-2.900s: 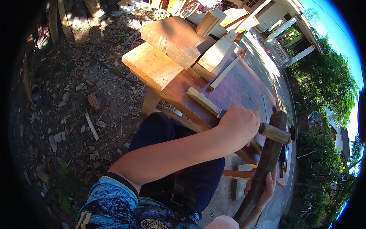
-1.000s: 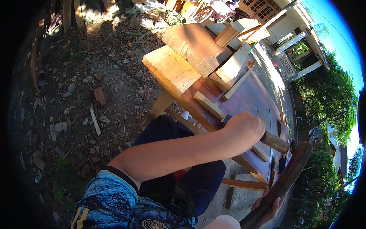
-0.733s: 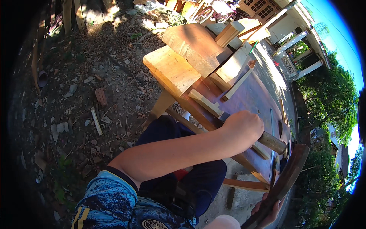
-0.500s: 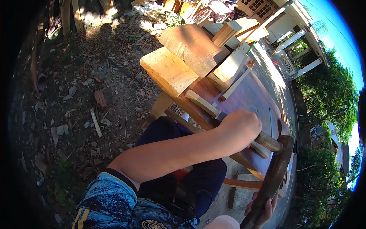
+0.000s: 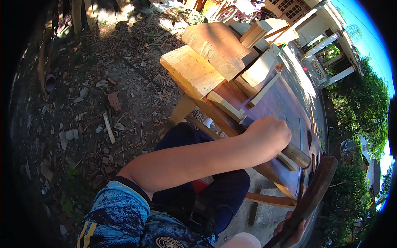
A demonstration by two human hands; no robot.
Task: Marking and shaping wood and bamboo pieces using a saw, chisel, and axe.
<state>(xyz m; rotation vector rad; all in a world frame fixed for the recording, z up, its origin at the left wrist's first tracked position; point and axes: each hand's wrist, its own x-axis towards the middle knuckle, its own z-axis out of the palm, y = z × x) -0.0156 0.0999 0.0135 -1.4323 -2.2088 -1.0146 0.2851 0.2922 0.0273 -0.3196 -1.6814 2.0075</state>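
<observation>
My left hand [image 5: 271, 133] is wrapped round a chisel [image 5: 298, 156], whose thick round wooden handle sticks out to the right of the fist. The chisel's dark blade end meets a narrow wooden strip [image 5: 225, 105] that lies along the near edge of the wooden bench [image 5: 285, 109]. My left forearm crosses over the bench edge. Low on the right, my right hand [image 5: 297, 231] grips a long, dark, slightly curved wooden club [image 5: 309, 200]. The club is tilted upward, with its upper end beside the chisel handle and a small gap between them.
Thick wood blocks [image 5: 192, 72] and a larger block [image 5: 223, 47] occupy the bench's far left end, with more boards [image 5: 258, 76] beside them. A thin strip [image 5: 265, 89] lies on the bench top. Stones, leaves and wood scraps [image 5: 109, 128] cover the ground at left.
The club has swung away from the chisel handle's end, outward to the right. The left hand keeps its grip on the chisel, and the whole view has shifted slightly.
</observation>
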